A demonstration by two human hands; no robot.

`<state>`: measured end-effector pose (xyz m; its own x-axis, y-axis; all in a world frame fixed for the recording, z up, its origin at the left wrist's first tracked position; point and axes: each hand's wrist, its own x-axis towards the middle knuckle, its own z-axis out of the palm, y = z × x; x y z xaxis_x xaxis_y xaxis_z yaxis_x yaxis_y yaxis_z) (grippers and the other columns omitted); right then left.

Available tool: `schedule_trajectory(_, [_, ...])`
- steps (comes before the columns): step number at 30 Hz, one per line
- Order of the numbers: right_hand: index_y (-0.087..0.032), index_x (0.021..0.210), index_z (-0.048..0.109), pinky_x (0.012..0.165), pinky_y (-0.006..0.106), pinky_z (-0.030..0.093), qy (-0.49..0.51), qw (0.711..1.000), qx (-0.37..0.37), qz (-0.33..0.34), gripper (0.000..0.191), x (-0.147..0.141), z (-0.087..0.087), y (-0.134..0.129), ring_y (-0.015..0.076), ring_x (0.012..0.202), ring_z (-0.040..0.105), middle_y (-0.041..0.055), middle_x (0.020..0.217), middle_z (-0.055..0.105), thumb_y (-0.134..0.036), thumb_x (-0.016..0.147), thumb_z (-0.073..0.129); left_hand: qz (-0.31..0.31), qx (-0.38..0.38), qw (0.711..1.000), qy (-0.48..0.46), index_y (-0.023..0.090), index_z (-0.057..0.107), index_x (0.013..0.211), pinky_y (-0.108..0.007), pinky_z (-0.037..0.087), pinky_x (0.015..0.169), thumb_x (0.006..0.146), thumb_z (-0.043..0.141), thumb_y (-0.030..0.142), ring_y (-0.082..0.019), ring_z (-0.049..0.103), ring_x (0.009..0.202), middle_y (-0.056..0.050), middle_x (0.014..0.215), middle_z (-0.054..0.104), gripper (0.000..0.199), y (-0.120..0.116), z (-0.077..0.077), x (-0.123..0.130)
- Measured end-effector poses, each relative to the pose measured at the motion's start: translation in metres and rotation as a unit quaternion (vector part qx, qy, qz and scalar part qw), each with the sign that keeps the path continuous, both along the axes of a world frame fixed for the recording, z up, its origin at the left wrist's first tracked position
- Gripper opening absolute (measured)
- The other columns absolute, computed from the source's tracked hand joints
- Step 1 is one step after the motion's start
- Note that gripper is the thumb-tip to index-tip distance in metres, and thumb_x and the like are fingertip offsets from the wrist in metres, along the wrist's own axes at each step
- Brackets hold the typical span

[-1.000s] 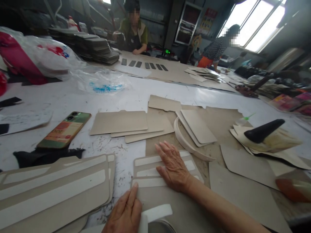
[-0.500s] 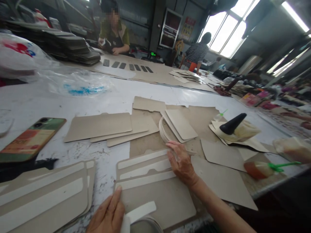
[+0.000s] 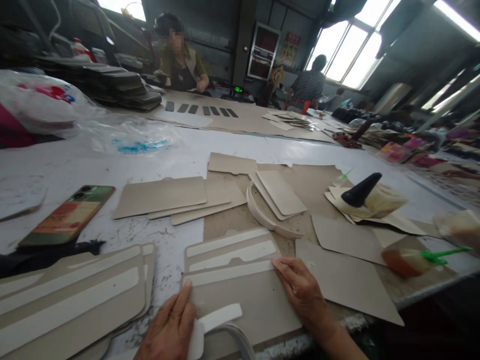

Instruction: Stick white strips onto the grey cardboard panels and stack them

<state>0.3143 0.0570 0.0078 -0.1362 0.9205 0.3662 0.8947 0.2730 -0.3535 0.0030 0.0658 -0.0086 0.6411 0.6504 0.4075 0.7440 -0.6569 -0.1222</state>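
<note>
A flat beige panel (image 3: 251,307) lies before me, with a white strip (image 3: 232,273) along its upper edge. My left hand (image 3: 168,320) is at its left edge, index fingertip on the strip's left end; the thumb is hidden. My right hand (image 3: 302,287) has its fingers closed at the panel's upper right corner, by the strip's other end. Another beige panel (image 3: 225,261) with two white strips lies partly underneath, just beyond. Beside my left hand, a loose white strip (image 3: 221,317) and a coil of pale strip (image 3: 240,337) rest on the panel.
Stacked beige panels with strips (image 3: 90,305) lie at left, near a phone (image 3: 69,215). Beyond my hands are plain panels (image 3: 161,196) and a pale strip coil (image 3: 258,210). At right are a black-tipped container (image 3: 362,192) and a green-nozzled bottle (image 3: 403,262). Two people work farther back.
My right hand has moved down and toward me, from beside the far strip coil to the near panel's upper right corner. My left hand stays at the left edge. The view has shifted slightly.
</note>
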Motion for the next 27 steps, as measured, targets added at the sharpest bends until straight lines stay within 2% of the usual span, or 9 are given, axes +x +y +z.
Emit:
schedule_trajectory(4, [-0.021, 0.115, 0.056, 0.083, 0.032, 0.050, -0.015, 1.000, 0.006, 0.004, 0.028, 0.006, -0.007, 0.000, 0.0190, 0.093, 0.055, 0.0067, 0.096, 0.061, -0.016, 0.090, 0.044, 0.032, -0.027, 0.999, -0.030, 0.007, 0.045, 0.107, -0.034, 0.045, 0.088, 0.080, 0.026, -0.003, -0.026, 0.043, 0.112, -0.018, 0.128, 0.042, 0.034, -0.006, 0.005, 0.006])
schedule_trajectory(11, [-0.022, 0.110, 0.059, 0.083, 0.032, 0.049, -0.030, 0.999, 0.016, -0.008, 0.026, 0.007, -0.013, -0.001, 0.0194, 0.092, 0.058, 0.0056, 0.095, 0.064, -0.028, 0.092, 0.041, 0.060, -0.044, 0.996, -0.057, 0.009, 0.049, 0.103, -0.035, 0.046, 0.088, 0.085, 0.025, 0.003, -0.026, 0.042, 0.113, -0.016, 0.130, 0.042, 0.031, -0.009, 0.002, 0.010])
schedule_trajectory(22, [-0.023, 0.111, 0.056, 0.081, 0.032, 0.049, -0.040, 0.998, 0.047, 0.003, 0.025, 0.007, -0.018, 0.000, 0.0194, 0.090, 0.058, 0.0055, 0.092, 0.063, -0.028, 0.093, 0.039, 0.074, -0.073, 0.992, -0.069, 0.015, 0.053, 0.092, -0.033, 0.049, 0.084, 0.075, 0.032, -0.006, -0.023, 0.051, 0.104, -0.012, 0.126, 0.053, 0.034, -0.007, 0.006, 0.009])
schedule_trajectory(24, [-0.023, 0.109, 0.057, 0.080, 0.031, 0.050, -0.036, 0.998, 0.059, 0.004, 0.025, 0.007, -0.019, 0.001, 0.0193, 0.088, 0.059, 0.0054, 0.090, 0.064, -0.030, 0.093, 0.039, 0.075, -0.109, 0.985, -0.111, 0.014, 0.052, 0.101, -0.030, 0.050, 0.084, 0.073, 0.031, -0.006, -0.021, 0.054, 0.102, -0.012, 0.119, 0.058, 0.040, -0.004, 0.011, 0.005])
schedule_trajectory(27, [-0.023, 0.105, 0.057, 0.075, 0.029, 0.052, -0.033, 0.997, 0.073, 0.010, 0.025, 0.007, -0.014, 0.003, 0.0183, 0.085, 0.060, 0.0051, 0.088, 0.064, -0.032, 0.094, 0.037, 0.056, -0.166, 0.961, -0.212, 0.015, 0.046, 0.119, -0.025, 0.050, 0.084, 0.079, 0.037, 0.004, -0.016, 0.059, 0.098, -0.009, 0.105, 0.064, 0.042, 0.001, 0.021, -0.006])
